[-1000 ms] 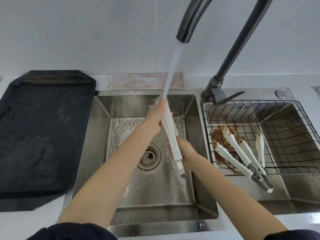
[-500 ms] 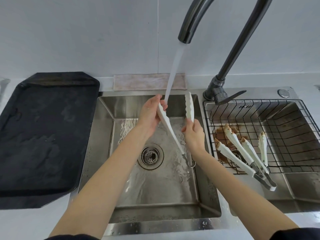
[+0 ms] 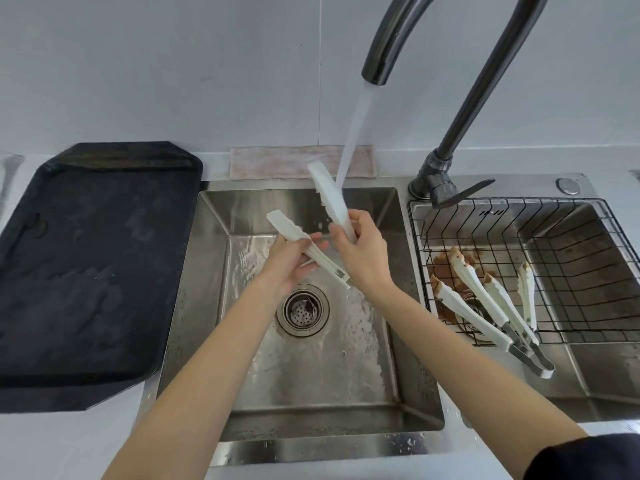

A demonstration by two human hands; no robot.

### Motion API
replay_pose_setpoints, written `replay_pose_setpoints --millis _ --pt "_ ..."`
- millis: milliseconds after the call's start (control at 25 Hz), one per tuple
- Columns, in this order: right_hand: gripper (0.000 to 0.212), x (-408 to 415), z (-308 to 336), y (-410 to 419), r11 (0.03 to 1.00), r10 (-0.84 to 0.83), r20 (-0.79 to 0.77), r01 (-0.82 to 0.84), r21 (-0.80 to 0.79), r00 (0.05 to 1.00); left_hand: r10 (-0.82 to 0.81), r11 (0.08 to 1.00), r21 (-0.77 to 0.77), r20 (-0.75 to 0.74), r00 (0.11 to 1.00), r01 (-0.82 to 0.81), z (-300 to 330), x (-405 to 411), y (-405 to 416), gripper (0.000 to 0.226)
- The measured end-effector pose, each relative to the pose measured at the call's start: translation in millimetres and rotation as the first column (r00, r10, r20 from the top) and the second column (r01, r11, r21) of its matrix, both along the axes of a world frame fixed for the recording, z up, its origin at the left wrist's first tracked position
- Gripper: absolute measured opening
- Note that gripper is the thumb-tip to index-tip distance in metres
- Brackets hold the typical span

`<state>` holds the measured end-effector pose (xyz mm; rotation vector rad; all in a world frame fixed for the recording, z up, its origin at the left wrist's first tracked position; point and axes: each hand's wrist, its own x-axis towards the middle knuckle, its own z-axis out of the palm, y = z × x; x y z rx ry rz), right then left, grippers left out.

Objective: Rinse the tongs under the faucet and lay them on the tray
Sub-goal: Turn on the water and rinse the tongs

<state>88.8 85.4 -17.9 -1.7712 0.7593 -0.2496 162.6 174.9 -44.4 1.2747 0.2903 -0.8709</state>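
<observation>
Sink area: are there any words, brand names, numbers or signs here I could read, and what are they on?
No text can be read.
Small dark marks on the back wall of the right sink, behind the wire basket: too small and blurred to read.
Faucet, tray, tongs: no marks seen.

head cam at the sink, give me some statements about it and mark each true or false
1. Water is running from the faucet. True.
2. The tongs being rinsed are held by one hand only. False: the left hand grips one arm and the right hand grips the other.
3. The held tongs are spread open over the left basin. True.
4. The black tray already has tongs on it. False: no tongs lie on it.
5. The wire basket in the right basin is empty. False: two soiled tongs with brown tips lie in it.
</observation>
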Motion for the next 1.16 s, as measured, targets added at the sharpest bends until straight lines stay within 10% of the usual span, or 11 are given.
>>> replay_pose_setpoints --millis 720,1160 --pt "0.043 -24.3 -117.4 -19.9 0.953 0.084 -0.525 0.087 0.292 0.847 -0.163 0.88 0.431 -0.124 0.979 0.201 -86.8 -33.5 8.7 0.043" --pt "0.043 -46.3 -193.2 -16.1 0.913 0.197 -0.636 0.096 0.396 0.746 -0.162 0.856 0.437 -0.284 0.945 0.277 -120.5 -53.4 4.8 0.047"
